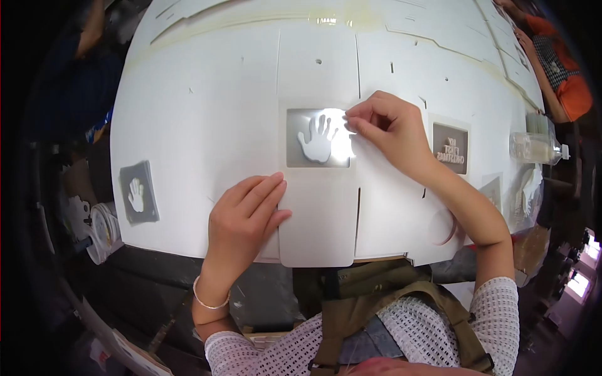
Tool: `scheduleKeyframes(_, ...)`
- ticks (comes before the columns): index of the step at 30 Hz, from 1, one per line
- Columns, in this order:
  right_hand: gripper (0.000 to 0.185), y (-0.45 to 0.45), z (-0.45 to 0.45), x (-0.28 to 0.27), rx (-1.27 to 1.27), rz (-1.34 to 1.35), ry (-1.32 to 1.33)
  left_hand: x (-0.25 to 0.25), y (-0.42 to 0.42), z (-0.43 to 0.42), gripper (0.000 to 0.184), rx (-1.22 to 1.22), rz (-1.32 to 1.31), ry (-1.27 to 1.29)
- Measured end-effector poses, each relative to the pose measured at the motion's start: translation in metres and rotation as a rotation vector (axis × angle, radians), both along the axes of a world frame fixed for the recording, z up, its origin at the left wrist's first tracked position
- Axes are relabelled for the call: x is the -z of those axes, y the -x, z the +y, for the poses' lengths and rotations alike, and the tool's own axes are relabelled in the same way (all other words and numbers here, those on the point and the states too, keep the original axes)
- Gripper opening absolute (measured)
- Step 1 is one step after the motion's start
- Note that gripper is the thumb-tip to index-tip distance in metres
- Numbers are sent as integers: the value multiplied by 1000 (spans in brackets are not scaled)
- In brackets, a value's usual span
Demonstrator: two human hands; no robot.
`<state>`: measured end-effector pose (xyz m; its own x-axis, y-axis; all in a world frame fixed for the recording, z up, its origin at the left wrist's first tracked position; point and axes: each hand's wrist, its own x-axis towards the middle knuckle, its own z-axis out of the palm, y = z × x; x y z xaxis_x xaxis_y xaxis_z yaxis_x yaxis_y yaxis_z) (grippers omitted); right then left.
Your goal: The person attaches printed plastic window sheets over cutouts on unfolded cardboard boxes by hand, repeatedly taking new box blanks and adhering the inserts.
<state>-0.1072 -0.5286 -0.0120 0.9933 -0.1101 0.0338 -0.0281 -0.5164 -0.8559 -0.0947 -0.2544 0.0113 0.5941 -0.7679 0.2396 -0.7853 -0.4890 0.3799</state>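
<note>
Right grip [395,130] pinches the upper-right edge of the handprint sheet [316,141]; left grip [243,210], loosely open, touches white card [316,216] below-left of it.

A single camera, worn on the head, looks forward and steeply down over the broad white tabletop [200,119]. It sits near enough that the wearer's bare left fingers [266,188] and bare right fingers [369,129] fall close to mid-view, with the white openwork-knit sleeves [493,316] and olive-brown fabric straps [345,329] entering from below. The very wide lens bows the tabletop's edges, darkens the corners and catches a neighbour's orange clothing [577,97] at far right.
</note>
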Motion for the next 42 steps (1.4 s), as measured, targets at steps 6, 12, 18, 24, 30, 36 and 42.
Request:
scheduleKeyframes(6,36,5,0,-22,5,-221,250,-15,-16,4,36,34,262,27)
scheduleKeyframes(12,21,29,-42,-53,87,-227,131,-15,-148,-22,42,-270,1408,939)
scheduleKeyframes(18,13,66,-86,-53,194,-211,-14,30,-280,-100,32,-598,1454,1306)
scheduleKeyframes(24,10,87,-112,-37,371,-188,-173,49,-331,-148,32,-596,1447,1744)
scheduleKeyframes(30,14,96,-124,-42,527,-167,-350,-4,-339,-115,21,-246,1672,1780)
scheduleKeyframes(36,50,99,-154,-38,357,-107,-999,-112,-180,-50,25,189,1486,1361)
scheduleKeyframes(42,71,123,-178,-39,196,-113,-1604,-122,-101,-1,36,115,1154,1006)
